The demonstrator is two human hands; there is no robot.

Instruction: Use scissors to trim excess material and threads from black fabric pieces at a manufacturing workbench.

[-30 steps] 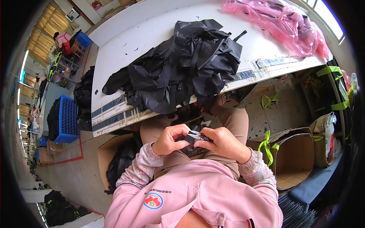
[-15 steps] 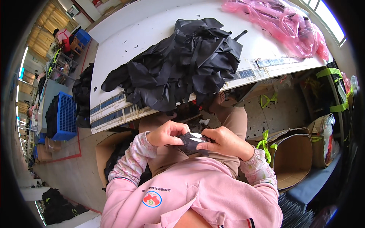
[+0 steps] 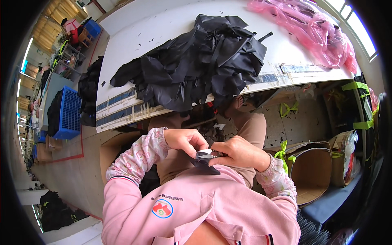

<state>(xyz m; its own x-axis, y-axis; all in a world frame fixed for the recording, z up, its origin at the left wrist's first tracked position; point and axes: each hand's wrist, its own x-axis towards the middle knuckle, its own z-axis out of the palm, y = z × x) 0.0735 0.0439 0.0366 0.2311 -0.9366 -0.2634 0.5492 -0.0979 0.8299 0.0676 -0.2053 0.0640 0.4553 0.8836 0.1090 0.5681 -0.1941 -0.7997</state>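
My left hand (image 3: 185, 141) pinches a small piece of black fabric (image 3: 203, 166) over my lap, just above my pink sweatshirt. My right hand (image 3: 239, 153) is closed on small metal thread snips (image 3: 207, 154), whose blades touch the fabric between the two hands. Both forearms are in pink patterned sleeves. On the white table (image 3: 134, 24) in front of me lies a large heap of black fabric pieces (image 3: 196, 65), partly hanging over the table's near edge.
A pink plastic bag (image 3: 314, 28) lies at the table's far right. An open cardboard box (image 3: 312, 169) stands on the floor at my right, another box (image 3: 114, 149) at my left. A blue crate (image 3: 67, 112) and dark bundles stand further left.
My hands have stayed together over my lap, shifting slightly lower and closer to my chest. The snips are now seen at the black piece. The view has tilted a little.
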